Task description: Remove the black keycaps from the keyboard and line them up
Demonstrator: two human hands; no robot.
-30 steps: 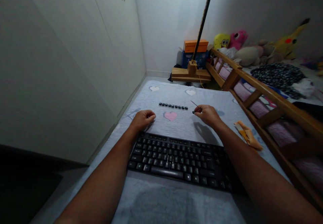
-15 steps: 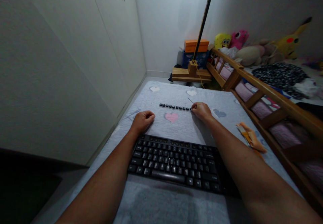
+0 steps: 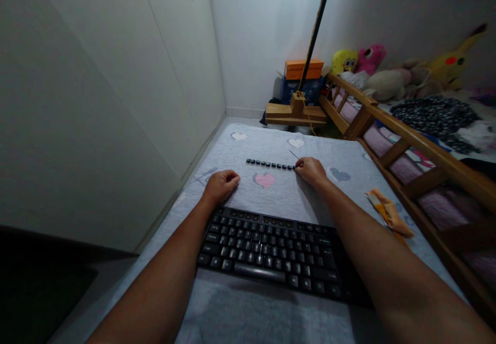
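Note:
A row of several small black keycaps lies across the heart-patterned cloth. At the row's right end is my right hand, its fingers pinched round a thin dark stick-like tool that points up and to the left. Its fingertips touch or nearly touch the last keycap; I cannot tell which. My left hand rests on the cloth, left of the pink heart, fingers curled closed with nothing showing in them. Nearer me lies a black keyboard, its right end partly hidden under my right forearm.
An orange-brown cloth item lies on the right of the surface. Beyond it runs a wooden bed rail. A wooden stand with a black pole stands past the far edge. A white cabinet closes off the left.
The whole view has shifted slightly, so things sit a little further right. Both hands, the keycap row and the tool otherwise look the same.

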